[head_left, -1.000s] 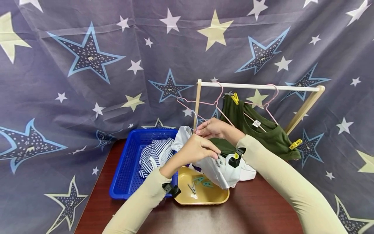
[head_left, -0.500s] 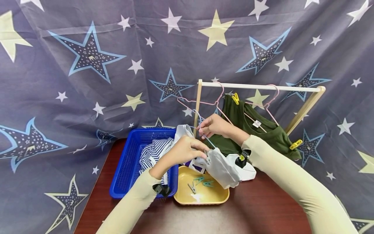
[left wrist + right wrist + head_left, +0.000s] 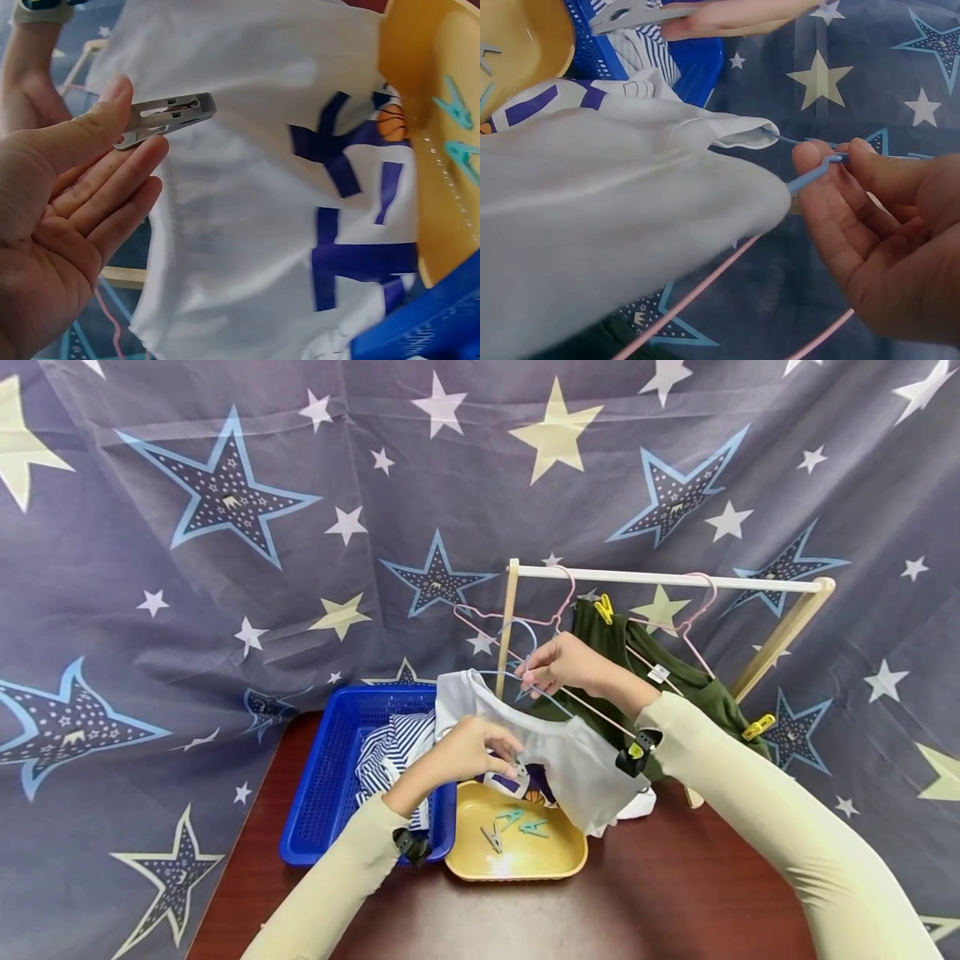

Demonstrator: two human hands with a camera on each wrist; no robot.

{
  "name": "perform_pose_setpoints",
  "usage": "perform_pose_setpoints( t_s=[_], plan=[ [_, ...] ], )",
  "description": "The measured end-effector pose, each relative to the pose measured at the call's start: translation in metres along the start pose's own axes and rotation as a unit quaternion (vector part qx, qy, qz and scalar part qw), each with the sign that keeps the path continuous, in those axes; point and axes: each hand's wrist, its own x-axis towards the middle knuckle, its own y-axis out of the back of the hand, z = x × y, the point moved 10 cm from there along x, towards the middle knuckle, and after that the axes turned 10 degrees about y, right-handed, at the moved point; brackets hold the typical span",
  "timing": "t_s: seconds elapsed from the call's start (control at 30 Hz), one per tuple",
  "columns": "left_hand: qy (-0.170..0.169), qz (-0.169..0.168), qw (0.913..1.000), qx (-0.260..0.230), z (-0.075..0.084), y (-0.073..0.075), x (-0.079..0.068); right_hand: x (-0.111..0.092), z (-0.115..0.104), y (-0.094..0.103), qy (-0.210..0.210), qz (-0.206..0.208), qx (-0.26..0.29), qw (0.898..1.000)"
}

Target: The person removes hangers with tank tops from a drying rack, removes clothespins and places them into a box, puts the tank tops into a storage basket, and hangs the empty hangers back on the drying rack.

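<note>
My right hand (image 3: 561, 665) pinches a light blue hanger (image 3: 807, 178) just below its hook. From the hanger hangs a white shirt (image 3: 592, 768) with purple lettering and a small basketball print, its neckline around the hanger. In the left wrist view, my left hand (image 3: 82, 172) pinches a grey clothespin (image 3: 171, 116) between thumb and fingers, in front of the shirt's fabric and apart from the hanger. Below the shirt stands a yellow tray (image 3: 517, 864) holding several clothespins, among them a teal clothespin (image 3: 534, 828). The shirt's far side is hidden.
A blue basket (image 3: 303, 827) with a striped garment (image 3: 390, 756) stands at the left. Behind my right hand, a rack (image 3: 645, 578) carries an empty pink hanger (image 3: 487, 617) and a dark green top (image 3: 667, 681) fastened with a yellow clothespin (image 3: 759, 727). A starry curtain backs the table.
My right hand has risen slightly and moved right with the blue hanger, so the white shirt spreads and its print shows. My left hand has moved a little left and down, still holding the grey clothespin.
</note>
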Motion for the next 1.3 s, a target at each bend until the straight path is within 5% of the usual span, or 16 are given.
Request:
perform_pose_setpoints(
  t_s=[0.33, 0.67, 0.93, 1.3],
  plan=[
    [0.059, -0.037, 0.9946, -0.077, -0.041, -0.025, 0.01, -0.006, -0.013, 0.018, 0.015, 0.003, -0.028, 0.999],
    [0.117, 0.036, 0.9921, 0.029, -0.081, -0.051, 0.016, -0.01, -0.033, 0.035, 0.047, 0.023, -0.079, 0.995],
    [0.204, 0.068, 0.9754, 0.048, -0.104, -0.066, 0.01, -0.015, -0.052, 0.062, 0.062, 0.078, -0.068, 0.993],
    [0.322, 0.027, 0.9435, 0.072, -0.13, -0.095, 0.001, -0.028, -0.079, 0.097, 0.09, 0.144, -0.096, 0.981]
  ],
)
